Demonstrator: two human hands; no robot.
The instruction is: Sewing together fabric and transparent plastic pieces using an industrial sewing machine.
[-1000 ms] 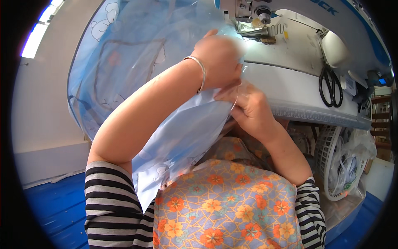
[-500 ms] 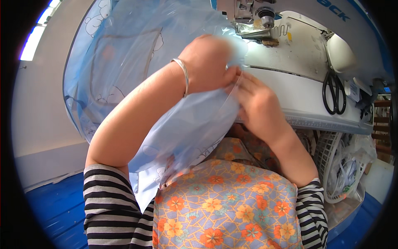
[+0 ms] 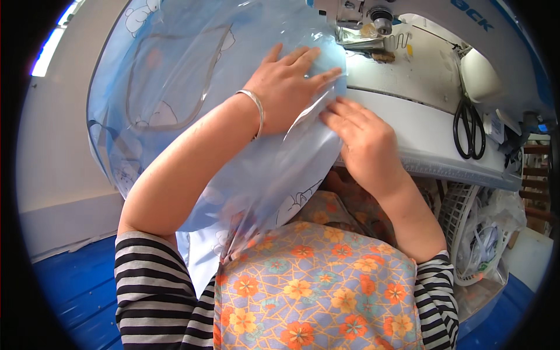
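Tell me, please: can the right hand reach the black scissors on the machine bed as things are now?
Probably yes. The right hand rests flat on the blue plastic sheet, holding nothing, and the white machine bed between it and the scissors looks bare.

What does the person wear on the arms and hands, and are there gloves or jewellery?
Both hands are bare, with no gloves. The left hand has a thin silver bangle at the wrist. The right hand shows no jewellery. Black-and-white striped sleeves are pushed up above the elbows on both arms.
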